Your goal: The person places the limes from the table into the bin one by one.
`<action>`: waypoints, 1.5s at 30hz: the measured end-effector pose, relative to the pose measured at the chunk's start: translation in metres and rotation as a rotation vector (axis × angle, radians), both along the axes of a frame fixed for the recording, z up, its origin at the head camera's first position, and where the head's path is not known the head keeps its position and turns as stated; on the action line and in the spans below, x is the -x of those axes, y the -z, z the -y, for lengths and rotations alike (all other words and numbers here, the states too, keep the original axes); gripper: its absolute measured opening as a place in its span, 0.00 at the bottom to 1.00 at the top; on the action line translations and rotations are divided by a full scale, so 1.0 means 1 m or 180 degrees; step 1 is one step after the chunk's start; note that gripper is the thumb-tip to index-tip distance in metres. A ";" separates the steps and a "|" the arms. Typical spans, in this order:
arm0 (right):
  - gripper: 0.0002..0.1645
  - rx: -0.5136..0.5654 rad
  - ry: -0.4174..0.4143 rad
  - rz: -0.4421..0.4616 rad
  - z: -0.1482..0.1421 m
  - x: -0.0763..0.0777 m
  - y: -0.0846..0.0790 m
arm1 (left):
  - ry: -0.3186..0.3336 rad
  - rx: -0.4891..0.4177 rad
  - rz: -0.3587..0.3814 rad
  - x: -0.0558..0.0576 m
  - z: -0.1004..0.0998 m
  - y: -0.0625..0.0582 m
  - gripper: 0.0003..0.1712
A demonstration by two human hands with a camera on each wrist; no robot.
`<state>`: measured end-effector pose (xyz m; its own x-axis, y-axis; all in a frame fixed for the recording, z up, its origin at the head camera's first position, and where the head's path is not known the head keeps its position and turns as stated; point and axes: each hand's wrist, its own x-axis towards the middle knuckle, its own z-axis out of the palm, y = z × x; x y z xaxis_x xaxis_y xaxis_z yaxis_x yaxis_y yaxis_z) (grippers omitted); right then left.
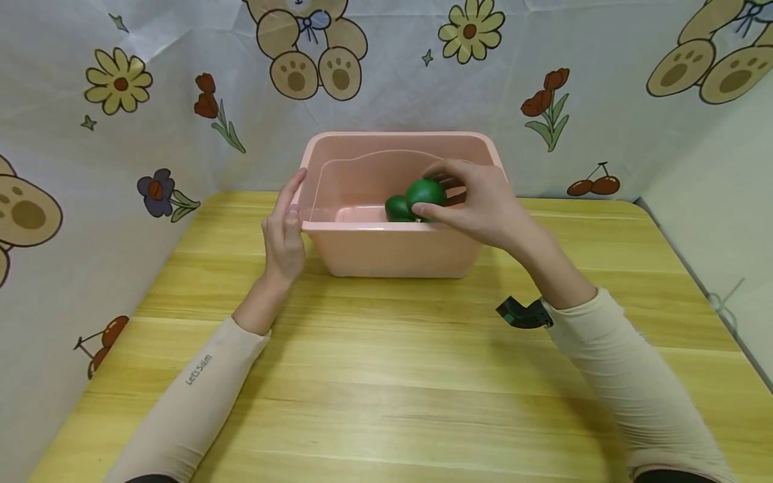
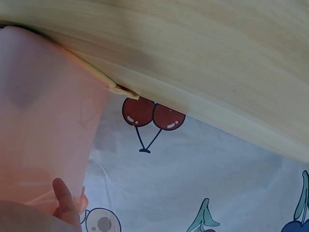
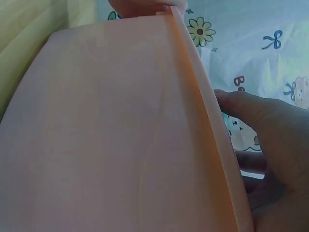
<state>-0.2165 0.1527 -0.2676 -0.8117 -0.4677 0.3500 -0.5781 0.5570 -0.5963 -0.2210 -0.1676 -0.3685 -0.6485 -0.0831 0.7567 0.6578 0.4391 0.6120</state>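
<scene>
A pink plastic basin [image 1: 398, 251] stands on the wooden table. Over its right half, my right hand [image 1: 477, 198] pinches a shiny green ball [image 1: 426, 193] between thumb and fingers. Just left of that ball, and partly behind it, is a second round green ball [image 1: 397, 208] inside the basin. My left hand [image 1: 282, 235] rests against the basin's left side, fingers fairly straight and tips near the rim; the left wrist view shows part of this hand [image 2: 66, 205] along the outer wall. In the right wrist view the basin wall [image 3: 96, 121] hides the balls.
The yellowish wooden table [image 1: 386, 376] extends in front of the basin. Behind and to the left hangs a white cloth [image 1: 386, 80] printed with bears, flowers and cherries. A pale wall [image 1: 718, 201] borders the table's right edge. A dark wrist device [image 1: 524, 313] juts from my right sleeve.
</scene>
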 end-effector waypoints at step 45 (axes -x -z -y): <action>0.31 0.0022 0.1411 -0.1091 -0.100 -0.015 0.013 | -0.0039 -0.0058 0.0076 -0.002 -0.001 -0.002 0.36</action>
<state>-0.2010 0.2527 -0.2808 -0.7692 -0.1044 0.6304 -0.4510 0.7876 -0.4199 -0.2191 -0.1663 -0.3666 -0.6653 -0.1047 0.7392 0.6374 0.4358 0.6355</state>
